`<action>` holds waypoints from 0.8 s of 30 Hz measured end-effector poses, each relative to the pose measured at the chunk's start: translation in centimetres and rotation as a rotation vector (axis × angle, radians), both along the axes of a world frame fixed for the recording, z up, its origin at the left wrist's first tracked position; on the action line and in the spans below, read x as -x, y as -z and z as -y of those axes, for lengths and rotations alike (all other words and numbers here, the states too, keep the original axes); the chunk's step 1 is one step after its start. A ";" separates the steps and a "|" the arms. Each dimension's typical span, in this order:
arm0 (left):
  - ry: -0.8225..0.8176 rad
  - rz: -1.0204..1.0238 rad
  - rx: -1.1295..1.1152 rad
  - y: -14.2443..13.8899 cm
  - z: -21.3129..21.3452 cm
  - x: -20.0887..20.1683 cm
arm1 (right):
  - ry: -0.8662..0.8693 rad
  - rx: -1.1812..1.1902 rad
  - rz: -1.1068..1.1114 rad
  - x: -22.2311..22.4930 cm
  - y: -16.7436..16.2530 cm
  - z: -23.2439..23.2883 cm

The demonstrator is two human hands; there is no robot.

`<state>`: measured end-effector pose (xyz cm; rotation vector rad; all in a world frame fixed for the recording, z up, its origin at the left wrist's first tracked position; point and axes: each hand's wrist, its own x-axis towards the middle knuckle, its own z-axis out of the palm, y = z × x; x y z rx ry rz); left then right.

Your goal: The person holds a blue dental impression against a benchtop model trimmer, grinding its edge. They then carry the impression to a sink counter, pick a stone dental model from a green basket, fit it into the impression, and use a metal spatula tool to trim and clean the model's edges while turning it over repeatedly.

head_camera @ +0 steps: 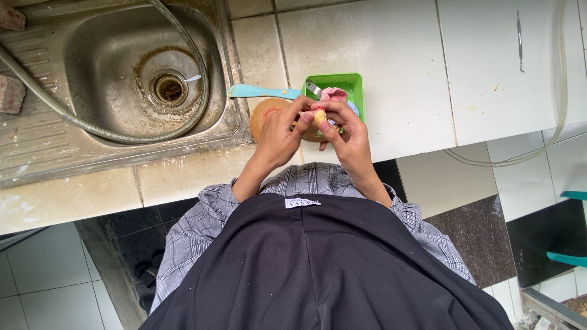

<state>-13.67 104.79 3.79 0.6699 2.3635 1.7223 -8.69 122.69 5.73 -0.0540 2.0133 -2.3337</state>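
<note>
Overhead, tiled counter point(391, 55) (steel sink point(116, 85) alongside)

Both forearms come up from the bottom of the view and meet in front of the body, the elbows held out to the sides. The sleeves, grey with a check pattern, are pushed back, so the wrists and lower forearms are bare. The left hand point(278, 131) shows its back to the camera, with the fingers bent and closed in a grip, the fingertips pointing to the right. The right hand point(345, 131) is opposite to it, also with curled fingers, its thumb pressing inward. The fingertips of both hands touch each other.
</note>
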 end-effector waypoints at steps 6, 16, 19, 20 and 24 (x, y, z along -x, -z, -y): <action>-0.104 0.039 0.042 -0.2 -0.9 -1.3 | -0.057 -0.006 0.051 -0.2 -1.1 0.2; -0.101 -0.003 -0.141 -1.4 -1.6 -2.2 | -0.029 0.047 -0.057 -0.6 -0.6 0.1; -0.096 -0.022 -0.174 -1.5 -1.9 -2.2 | -0.022 0.031 -0.058 -0.7 -0.5 -0.1; -0.095 -0.008 -0.175 -1.5 -1.9 -2.2 | -0.020 0.026 -0.060 -0.8 -0.4 -0.1; -0.092 0.023 -0.180 -1.1 -1.8 -2.3 | -0.007 0.029 -0.077 -0.8 -0.3 -0.2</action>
